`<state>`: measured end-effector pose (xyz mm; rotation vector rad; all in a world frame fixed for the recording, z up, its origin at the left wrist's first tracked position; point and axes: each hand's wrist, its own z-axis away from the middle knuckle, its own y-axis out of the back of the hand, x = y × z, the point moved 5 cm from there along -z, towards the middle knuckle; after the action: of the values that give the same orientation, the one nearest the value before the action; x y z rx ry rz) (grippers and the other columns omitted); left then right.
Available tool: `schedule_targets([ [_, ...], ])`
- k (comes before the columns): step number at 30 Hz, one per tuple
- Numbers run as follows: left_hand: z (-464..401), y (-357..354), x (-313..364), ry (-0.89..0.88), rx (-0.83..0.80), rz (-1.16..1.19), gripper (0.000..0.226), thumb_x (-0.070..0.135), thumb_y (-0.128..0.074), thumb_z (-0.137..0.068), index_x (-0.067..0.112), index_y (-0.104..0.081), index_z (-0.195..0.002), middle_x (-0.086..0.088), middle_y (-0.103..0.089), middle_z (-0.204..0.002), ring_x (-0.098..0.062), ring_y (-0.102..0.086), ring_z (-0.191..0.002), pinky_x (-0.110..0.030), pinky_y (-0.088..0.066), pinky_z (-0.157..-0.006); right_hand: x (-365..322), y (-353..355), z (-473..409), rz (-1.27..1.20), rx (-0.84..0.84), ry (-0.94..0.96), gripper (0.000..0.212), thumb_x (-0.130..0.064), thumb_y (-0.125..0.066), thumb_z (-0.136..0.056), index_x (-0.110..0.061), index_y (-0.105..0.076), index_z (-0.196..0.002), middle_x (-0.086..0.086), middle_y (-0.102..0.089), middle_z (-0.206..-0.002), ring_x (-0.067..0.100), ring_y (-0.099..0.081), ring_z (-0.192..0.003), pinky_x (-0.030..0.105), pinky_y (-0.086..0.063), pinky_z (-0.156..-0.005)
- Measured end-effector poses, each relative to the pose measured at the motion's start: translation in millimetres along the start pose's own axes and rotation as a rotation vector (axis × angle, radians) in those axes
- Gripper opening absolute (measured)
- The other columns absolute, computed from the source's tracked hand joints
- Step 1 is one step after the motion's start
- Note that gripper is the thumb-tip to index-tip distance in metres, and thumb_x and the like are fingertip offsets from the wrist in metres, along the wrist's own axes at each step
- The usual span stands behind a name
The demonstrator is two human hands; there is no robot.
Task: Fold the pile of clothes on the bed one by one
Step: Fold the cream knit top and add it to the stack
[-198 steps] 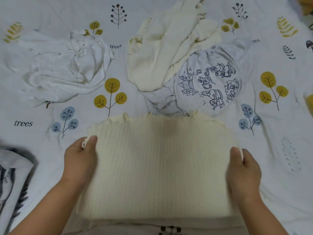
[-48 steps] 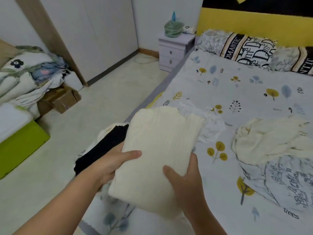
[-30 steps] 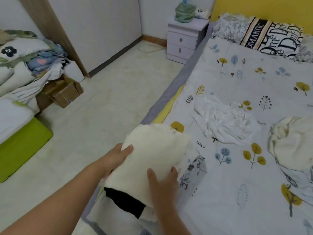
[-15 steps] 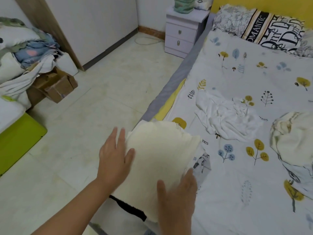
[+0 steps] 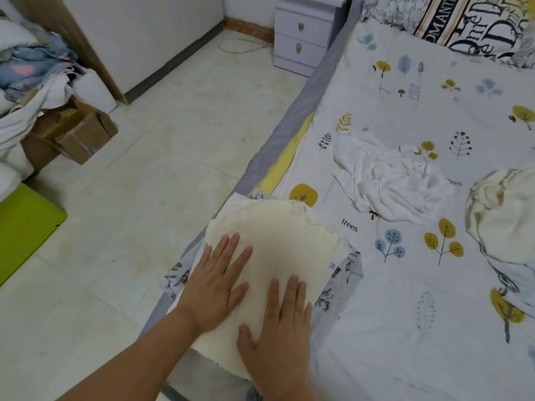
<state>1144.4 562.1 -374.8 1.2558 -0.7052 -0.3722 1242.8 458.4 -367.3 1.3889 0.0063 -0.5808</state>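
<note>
Both hands lie flat on the folded cream top (image 5: 278, 250), which sits at the near left edge of the bed (image 5: 405, 285) on top of other folded pieces. The left hand (image 5: 215, 287) presses its left side with fingers (image 5: 231, 250) straight and slightly spread; the right hand (image 5: 278, 328) presses its near end, fingers straight and close together. Neither hand pinches anything. My reading is that they are flattening the fold and squaring it onto the stack so it stays put beside the mattress edge (a risky spot, since the stack overhangs toward the floor (image 5: 144, 198)).

Under the cream piece a patterned folded garment (image 5: 344, 273) pokes out on the right. Still unfolded on the bed are a crumpled white garment (image 5: 388, 180), well apart from the stack, and a cream garment (image 5: 503, 215) with a printed one beneath it at the right edge of the view. Nothing lies between the hands and the white garment, so reaching it looks unobstructed. Off the bed stand a bedside drawer unit (image 5: 304, 33), cardboard boxes (image 5: 78, 131) under a heap of bedding, and pillows (image 5: 469, 24) at the head of the bed
</note>
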Motion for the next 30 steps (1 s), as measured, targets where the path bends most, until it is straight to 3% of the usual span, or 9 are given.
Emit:
schedule_targets([
  [4, -3, 3, -1, 0.012, -0.032, 0.013, 0.068, 0.058, -0.004, -0.092, 0.018, -0.019, -0.146, -0.010, -0.008, -0.152, -0.021, -0.004, -0.143, -0.036, 0.002, -0.114, -2, 4, -4, 0.019, -0.040, -0.026, 0.082, -0.055, -0.043, -0.067, -0.005, -0.046, -0.133, 0.026, -0.047, -0.136, 0.035, -0.032, -0.129, 0.055, -0.040, -0.094],
  [7, -6, 10, 1, 0.034, -0.069, -0.045, 0.073, 0.063, 0.009, -0.083, 0.023, 0.004, -0.143, -0.006, 0.018, -0.150, -0.024, 0.014, -0.142, -0.033, 0.014, -0.114, -5, 15, -5, 0.033, -0.075, -0.056, 0.081, -0.057, -0.056, -0.066, -0.006, -0.055, -0.130, 0.023, -0.047, -0.137, 0.039, -0.042, -0.128, 0.050, -0.043, -0.094],
  [8, -6, 14, 1, 0.043, -0.100, -0.072, 0.074, 0.064, 0.011, -0.078, 0.025, 0.013, -0.141, -0.004, 0.027, -0.147, -0.023, 0.022, -0.140, -0.031, 0.017, -0.112, -6, 21, -5, 0.021, -0.119, -0.054, 0.084, -0.057, -0.058, -0.070, -0.007, -0.048, -0.136, 0.024, -0.038, -0.143, 0.040, -0.036, -0.133, 0.048, -0.035, -0.102],
  [10, -7, 24, 4, 0.055, -0.157, -0.109, 0.077, 0.064, 0.013, -0.073, 0.027, 0.022, -0.140, -0.001, 0.036, -0.143, -0.019, 0.030, -0.136, -0.029, 0.017, -0.112, -6, 29, -6, -0.006, -0.167, -0.011, 0.083, -0.058, -0.042, -0.086, -0.014, -0.014, -0.150, 0.019, 0.000, -0.156, 0.034, 0.000, -0.144, 0.044, -0.007, -0.115],
  [13, -6, 45, 12, 0.080, -0.236, -0.173, 0.067, 0.054, -0.007, -0.093, 0.021, 0.008, -0.149, -0.003, 0.023, -0.153, -0.017, 0.015, -0.144, -0.030, 0.005, -0.116, 1, 47, -7, -0.045, -0.210, 0.011, 0.067, -0.052, -0.025, -0.095, -0.023, -0.002, -0.150, 0.005, 0.014, -0.157, 0.021, 0.013, -0.144, 0.039, 0.001, -0.116],
  [17, -8, 80, 33, 0.078, -0.300, -0.208, 0.057, 0.040, -0.032, -0.099, 0.016, -0.016, -0.148, -0.007, -0.009, -0.157, -0.015, -0.012, -0.144, -0.025, -0.013, -0.114, 4, 83, -1, -0.099, -0.229, 0.043, 0.052, -0.043, -0.028, -0.098, -0.023, -0.022, -0.146, 0.001, -0.006, -0.158, 0.017, -0.005, -0.144, 0.035, -0.011, -0.116],
  [20, -12, 103, 58, 0.043, -0.354, -0.203, 0.045, 0.037, -0.036, -0.098, 0.017, -0.039, -0.137, -0.003, -0.041, -0.141, -0.014, -0.039, -0.129, -0.026, -0.032, -0.104, 15, 114, 5, -0.071, -0.168, 0.071, 0.041, -0.032, -0.033, -0.096, -0.018, -0.039, -0.135, 0.002, -0.036, -0.145, 0.016, -0.029, -0.132, 0.031, -0.028, -0.107],
  [26, -23, 133, 124, -0.018, -0.429, -0.210, 0.044, 0.038, -0.038, -0.098, 0.022, -0.036, -0.139, -0.001, -0.049, -0.136, -0.017, -0.045, -0.124, -0.024, -0.034, -0.095, 56, 176, 24, -0.039, -0.171, 0.055, 0.027, -0.017, -0.042, -0.089, -0.008, -0.055, -0.111, 0.011, -0.059, -0.112, 0.027, -0.053, -0.105, 0.031, -0.041, -0.081],
  [30, -34, 141, 181, -0.074, -0.444, -0.241, 0.046, 0.040, -0.039, -0.098, 0.022, -0.035, -0.140, -0.001, -0.048, -0.138, -0.018, -0.045, -0.125, -0.024, -0.034, -0.095, 100, 209, 42, 0.013, -0.213, 0.059, 0.035, -0.020, -0.044, -0.092, -0.010, -0.050, -0.125, 0.013, -0.055, -0.121, 0.031, -0.048, -0.111, 0.036, -0.040, -0.088],
])
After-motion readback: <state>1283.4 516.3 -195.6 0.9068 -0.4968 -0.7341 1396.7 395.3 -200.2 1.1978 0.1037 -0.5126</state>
